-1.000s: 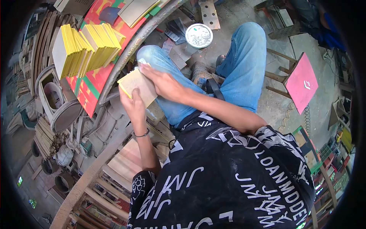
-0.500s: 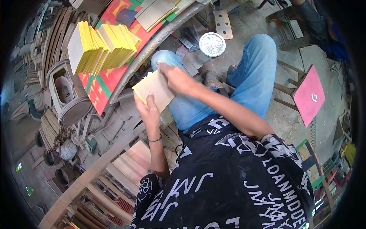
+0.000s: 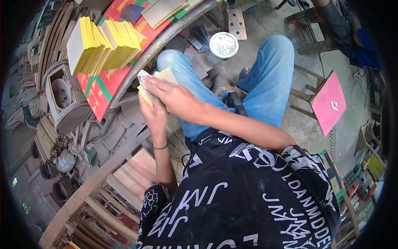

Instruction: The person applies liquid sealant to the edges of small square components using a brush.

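Note:
My left hand grips a thin wooden board with yellow edges from below, its fingers partly hidden behind it. It is held above my left knee, tilted. My right hand lies across the board's face, fingers stretched toward the far left corner. Under those fingertips is a small whitish folded piece with bluish marks, pressed at the board's edge; whether it is cloth or paper I cannot tell.
Stacked yellow-edged boards stand on a red and green table at left. More boards lie farther along it. A round white-topped tin sits on the floor, a pink-topped stool at right. Another person's arm shows top right.
My right hand has moved left and down across the board, from its upper edge to the left corner, and now covers much of its face. The whole view has shifted slightly.

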Available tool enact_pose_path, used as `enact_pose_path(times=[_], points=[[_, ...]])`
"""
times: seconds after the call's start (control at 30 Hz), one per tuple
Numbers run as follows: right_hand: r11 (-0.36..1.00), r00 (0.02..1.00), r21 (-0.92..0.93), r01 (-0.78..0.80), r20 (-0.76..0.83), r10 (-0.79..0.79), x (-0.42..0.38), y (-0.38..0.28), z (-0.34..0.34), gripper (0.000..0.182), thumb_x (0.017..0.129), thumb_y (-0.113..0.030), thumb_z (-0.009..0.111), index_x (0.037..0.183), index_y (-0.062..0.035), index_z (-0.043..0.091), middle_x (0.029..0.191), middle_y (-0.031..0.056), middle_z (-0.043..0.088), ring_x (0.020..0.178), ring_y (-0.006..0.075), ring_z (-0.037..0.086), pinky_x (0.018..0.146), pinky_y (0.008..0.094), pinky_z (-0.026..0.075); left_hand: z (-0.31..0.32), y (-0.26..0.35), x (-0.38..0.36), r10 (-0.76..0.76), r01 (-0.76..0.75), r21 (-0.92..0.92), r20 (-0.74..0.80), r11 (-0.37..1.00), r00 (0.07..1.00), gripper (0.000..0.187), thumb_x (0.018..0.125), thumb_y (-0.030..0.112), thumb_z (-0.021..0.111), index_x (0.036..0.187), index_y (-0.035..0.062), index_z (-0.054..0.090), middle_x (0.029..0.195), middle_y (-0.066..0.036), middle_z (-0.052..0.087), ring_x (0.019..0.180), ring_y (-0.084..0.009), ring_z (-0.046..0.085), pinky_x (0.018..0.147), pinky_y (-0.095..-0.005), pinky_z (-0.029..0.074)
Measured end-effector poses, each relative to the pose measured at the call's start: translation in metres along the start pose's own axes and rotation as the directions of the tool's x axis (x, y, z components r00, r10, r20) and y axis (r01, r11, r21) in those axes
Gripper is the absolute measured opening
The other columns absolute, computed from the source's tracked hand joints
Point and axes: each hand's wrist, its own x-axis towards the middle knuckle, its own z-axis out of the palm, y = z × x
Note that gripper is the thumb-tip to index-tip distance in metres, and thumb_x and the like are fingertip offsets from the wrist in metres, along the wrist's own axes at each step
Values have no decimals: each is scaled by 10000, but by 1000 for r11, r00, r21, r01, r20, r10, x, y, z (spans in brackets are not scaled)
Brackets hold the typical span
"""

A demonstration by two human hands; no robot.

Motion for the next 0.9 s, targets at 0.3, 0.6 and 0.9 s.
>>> enact_pose_path(times=[0.3,0.6,0.9], points=[[998,998,-1,56,-18,-56,7,3,-5,563,717,96,472,1272,5,466,1315,201,471,1211,313,472,1021,375,398,-5,-5,-10,-100,102,43,-44,994,994,352,853,-14,471,1197,-76,425,1071,-164,571,974,-202,564,852,-312,442],[989,985,-76,-128,106,136,-6,87,-46,519,787,67,418,1298,-20,448,1275,210,504,1108,347,544,969,392,431,-15,-2,-27,-116,114,-24,-92,993,989,236,879,32,499,1097,-57,504,964,-75,584,843,-122,549,752,-261,446],[601,750,525,-603,116,651,-85,93,-70,308,897,-38,498,1197,27,524,1074,131,611,918,167,609,738,282,552,-85,7,-50,-466,459,83,114,885,878,158,888,98,545,942,-42,594,786,7,552,729,-52,480,636,-210,396]])
